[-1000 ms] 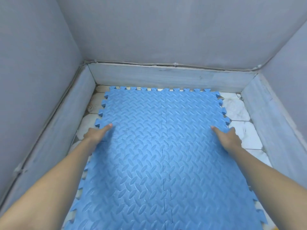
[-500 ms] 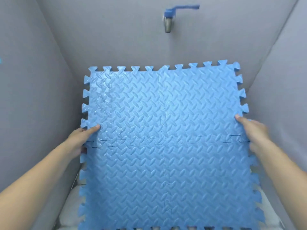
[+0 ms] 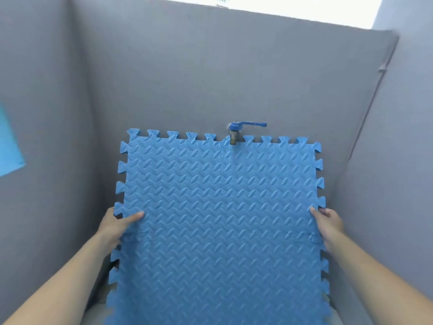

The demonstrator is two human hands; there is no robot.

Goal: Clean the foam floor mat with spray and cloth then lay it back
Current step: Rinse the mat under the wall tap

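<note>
At nine o'clock your left hand (image 3: 117, 227) pinches the foam mat (image 3: 220, 219), which stands upright against the wall beneath the tap (image 3: 236, 130), your right hand (image 3: 328, 225) clamps its three o'clock edge, and spraying, wiping and relaying look undone.

Grey walls (image 3: 187, 78) enclose a narrow corner on three sides. A tap (image 3: 235, 132) is mounted on the back wall, with a brass body and a blue lever handle pointing right. A thin pipe (image 3: 375, 95) runs diagonally down the right wall, held by a clip. A light-blue panel (image 3: 9, 146) sits on the left wall at the frame edge. A bright opening (image 3: 281, 8) shows above the back wall.
</note>
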